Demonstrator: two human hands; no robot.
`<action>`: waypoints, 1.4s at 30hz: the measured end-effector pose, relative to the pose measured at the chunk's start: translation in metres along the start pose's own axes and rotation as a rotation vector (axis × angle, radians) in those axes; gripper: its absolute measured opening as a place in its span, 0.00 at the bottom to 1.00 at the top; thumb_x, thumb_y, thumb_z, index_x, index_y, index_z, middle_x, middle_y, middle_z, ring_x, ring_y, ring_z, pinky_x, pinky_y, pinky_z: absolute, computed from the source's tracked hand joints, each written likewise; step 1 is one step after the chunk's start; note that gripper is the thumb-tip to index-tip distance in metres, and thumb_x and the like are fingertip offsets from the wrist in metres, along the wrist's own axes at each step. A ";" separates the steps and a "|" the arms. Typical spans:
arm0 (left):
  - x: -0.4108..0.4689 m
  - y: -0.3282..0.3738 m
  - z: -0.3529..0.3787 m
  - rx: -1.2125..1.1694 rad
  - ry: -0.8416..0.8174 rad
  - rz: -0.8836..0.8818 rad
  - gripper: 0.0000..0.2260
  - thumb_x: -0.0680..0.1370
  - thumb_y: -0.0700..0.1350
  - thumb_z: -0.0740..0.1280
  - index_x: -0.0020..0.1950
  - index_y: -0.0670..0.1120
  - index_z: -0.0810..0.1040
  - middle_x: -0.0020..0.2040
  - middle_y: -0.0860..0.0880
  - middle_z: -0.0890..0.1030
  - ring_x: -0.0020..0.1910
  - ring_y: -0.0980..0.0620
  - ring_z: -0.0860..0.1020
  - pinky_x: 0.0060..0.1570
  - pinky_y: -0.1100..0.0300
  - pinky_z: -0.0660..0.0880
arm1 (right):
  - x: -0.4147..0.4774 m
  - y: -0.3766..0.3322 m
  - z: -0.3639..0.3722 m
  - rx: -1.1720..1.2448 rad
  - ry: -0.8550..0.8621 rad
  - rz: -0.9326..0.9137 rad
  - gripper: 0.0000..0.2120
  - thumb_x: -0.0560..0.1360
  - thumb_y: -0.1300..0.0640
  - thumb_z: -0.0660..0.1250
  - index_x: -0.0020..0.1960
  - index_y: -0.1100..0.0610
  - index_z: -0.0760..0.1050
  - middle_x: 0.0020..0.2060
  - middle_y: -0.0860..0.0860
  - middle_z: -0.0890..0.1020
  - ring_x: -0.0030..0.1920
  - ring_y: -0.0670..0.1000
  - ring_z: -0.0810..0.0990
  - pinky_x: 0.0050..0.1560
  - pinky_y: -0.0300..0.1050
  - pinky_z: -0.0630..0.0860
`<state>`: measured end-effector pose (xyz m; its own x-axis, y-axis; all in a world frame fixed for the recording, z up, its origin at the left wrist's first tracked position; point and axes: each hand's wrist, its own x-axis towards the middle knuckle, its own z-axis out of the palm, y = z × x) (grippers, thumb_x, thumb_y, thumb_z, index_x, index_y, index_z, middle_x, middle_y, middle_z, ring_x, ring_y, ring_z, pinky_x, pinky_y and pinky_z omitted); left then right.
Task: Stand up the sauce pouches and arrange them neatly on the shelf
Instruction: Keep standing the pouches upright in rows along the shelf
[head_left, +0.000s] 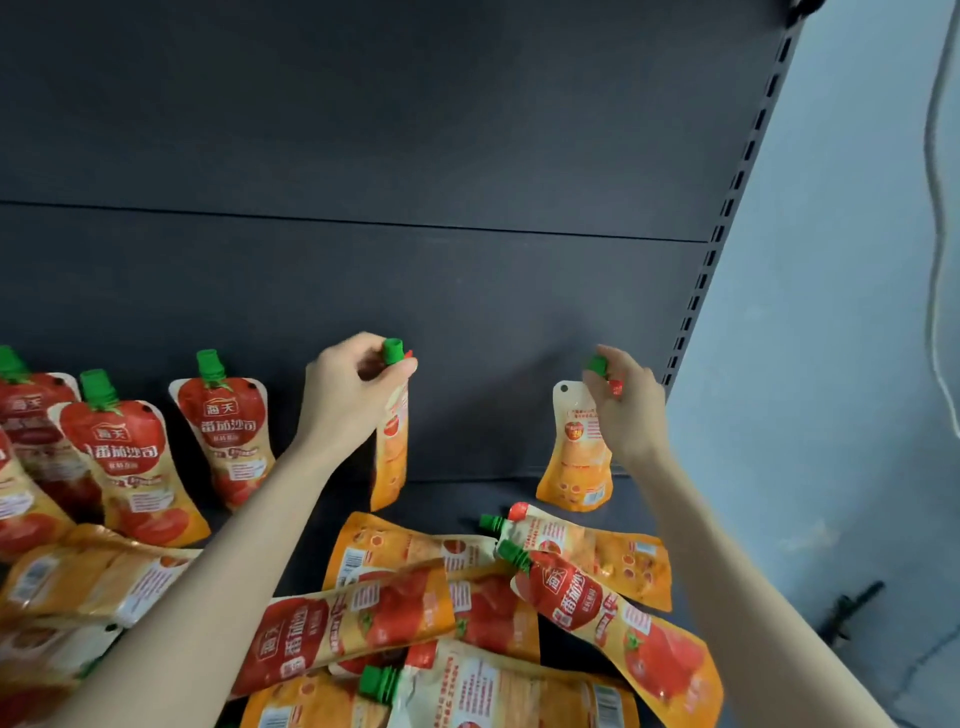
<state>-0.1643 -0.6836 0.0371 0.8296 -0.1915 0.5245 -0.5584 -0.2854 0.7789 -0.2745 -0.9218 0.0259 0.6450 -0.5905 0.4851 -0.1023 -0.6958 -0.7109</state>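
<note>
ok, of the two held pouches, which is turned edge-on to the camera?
The pouch in the left hand: only its narrow side shows. The other pouch, in the right hand, shows its full orange back.

I read 海天 with 番茄沙司 under it on the upright pouch just left of the left hand, and again on the second pouch further left. A lying pouch below and right of that hand repeats them. The small print is too blurred to read.

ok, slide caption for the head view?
Left hand holds one sauce pouch upright by its green cap, right hand a second pouch, on the shelf; loose pouches lie flat in front.
</note>
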 end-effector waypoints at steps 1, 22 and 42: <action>0.002 0.002 0.002 -0.003 -0.007 0.008 0.06 0.72 0.45 0.72 0.45 0.44 0.80 0.41 0.50 0.83 0.43 0.53 0.81 0.44 0.55 0.77 | 0.003 -0.001 -0.001 0.039 -0.011 0.001 0.15 0.78 0.58 0.64 0.64 0.59 0.74 0.54 0.54 0.81 0.57 0.55 0.76 0.60 0.48 0.71; -0.002 -0.022 0.029 -0.051 -0.320 0.065 0.13 0.80 0.51 0.59 0.54 0.45 0.77 0.52 0.52 0.75 0.55 0.57 0.74 0.56 0.60 0.70 | 0.000 -0.010 0.008 0.530 -0.370 0.073 0.12 0.77 0.60 0.64 0.60 0.57 0.78 0.48 0.49 0.83 0.45 0.42 0.81 0.45 0.33 0.77; -0.023 -0.039 0.047 -0.188 -0.129 -0.205 0.24 0.70 0.46 0.75 0.61 0.50 0.67 0.53 0.53 0.75 0.50 0.57 0.76 0.46 0.62 0.74 | -0.007 0.003 0.050 0.324 -0.148 0.075 0.15 0.71 0.49 0.72 0.52 0.54 0.70 0.43 0.48 0.79 0.45 0.48 0.79 0.43 0.38 0.76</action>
<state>-0.1617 -0.7119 -0.0213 0.9115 -0.2690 0.3112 -0.3597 -0.1540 0.9203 -0.2413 -0.8992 -0.0051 0.7499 -0.5526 0.3636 0.0766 -0.4734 -0.8775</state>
